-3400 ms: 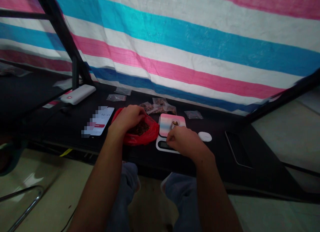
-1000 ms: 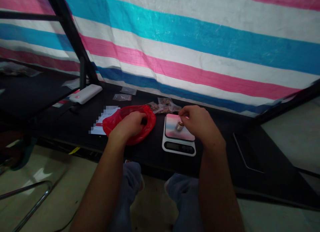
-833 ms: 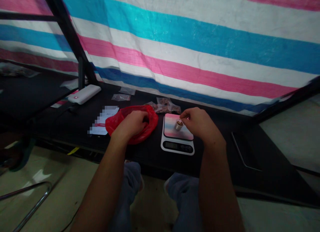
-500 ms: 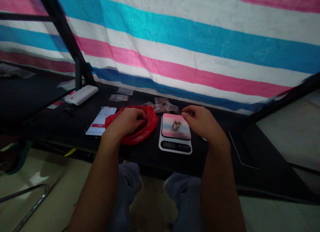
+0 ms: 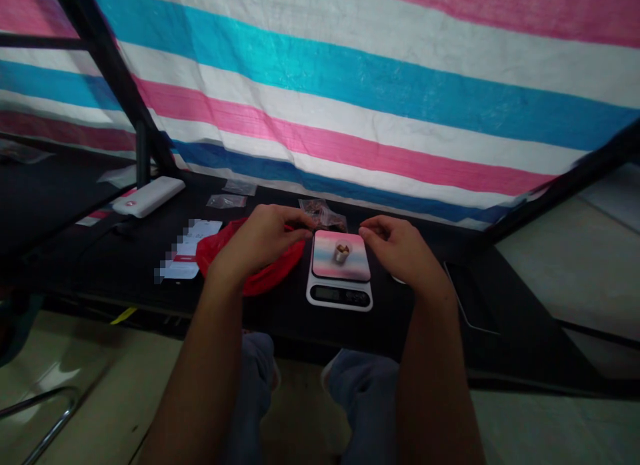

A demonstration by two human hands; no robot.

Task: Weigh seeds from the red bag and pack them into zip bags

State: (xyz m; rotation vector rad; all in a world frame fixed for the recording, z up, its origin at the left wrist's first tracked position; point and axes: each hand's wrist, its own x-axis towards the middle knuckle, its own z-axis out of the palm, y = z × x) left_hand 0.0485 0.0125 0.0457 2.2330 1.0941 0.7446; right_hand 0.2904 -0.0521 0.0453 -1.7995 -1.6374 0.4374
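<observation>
A white kitchen scale (image 5: 340, 303) with a pink, white and blue striped top stands in front of me. A small metal cup (image 5: 342, 253) with brownish pieces in it sits upright on its plate. My left hand (image 5: 270, 237) hovers over the right side of an open red plastic bag (image 5: 273, 278), thumb and forefinger pointing at the scale's left edge. Whatever is between those fingertips is too small to make out. My right hand (image 5: 400, 248) is beside the scale's right edge, fingers curled and thumb near the forefinger; its grip is hidden.
Small clear bags of brown pieces (image 5: 325, 215) lie behind the scale. Flat clear bags (image 5: 227, 201), a lit phone (image 5: 195, 248) and a white power bank (image 5: 150, 197) are to the left. A dark phone-like device (image 5: 470, 297) lies right. A striped sheet hangs behind.
My left hand has come up out of the red bag and moved right, towards the scale. My right hand stays beside the scale. The view has shifted slightly.
</observation>
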